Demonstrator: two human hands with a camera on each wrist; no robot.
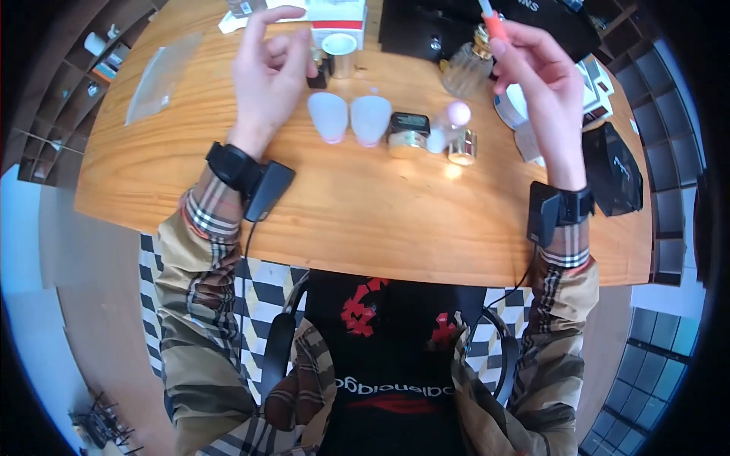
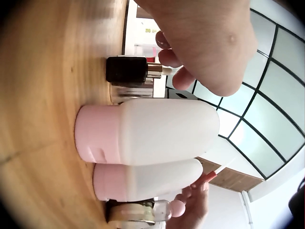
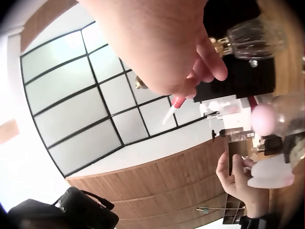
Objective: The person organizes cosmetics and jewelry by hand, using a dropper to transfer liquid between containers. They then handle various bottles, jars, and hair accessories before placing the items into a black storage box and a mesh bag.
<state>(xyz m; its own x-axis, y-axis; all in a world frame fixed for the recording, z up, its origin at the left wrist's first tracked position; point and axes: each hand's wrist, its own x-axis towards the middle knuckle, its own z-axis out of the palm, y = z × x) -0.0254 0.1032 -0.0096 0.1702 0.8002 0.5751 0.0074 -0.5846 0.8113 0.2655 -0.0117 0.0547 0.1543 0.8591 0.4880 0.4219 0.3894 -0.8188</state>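
Note:
My right hand [image 1: 541,80] is raised over the back right of the table. Its thumb and fingers pinch a small red-orange stick with a pale translucent tip [image 3: 173,109], which points up and away. Just below that hand stands a clear ribbed glass bottle [image 1: 465,70] with a gold neck. My left hand [image 1: 270,76] hovers at the back left with loosely bent fingers and nothing in them. Close by it stands a small dark dropper bottle [image 2: 127,69]. Two white squeeze bottles [image 2: 167,131] stand on their pink caps to the right of the left hand.
Right of the squeeze bottles are a low jar [image 1: 408,144], a pink ball-topped bottle [image 1: 458,114] and a gold cap [image 1: 463,148]. A clear plastic bag [image 1: 161,80] lies at left. A black pouch [image 1: 614,169] and white boxes stand at right, a red-and-white box [image 1: 338,26] behind.

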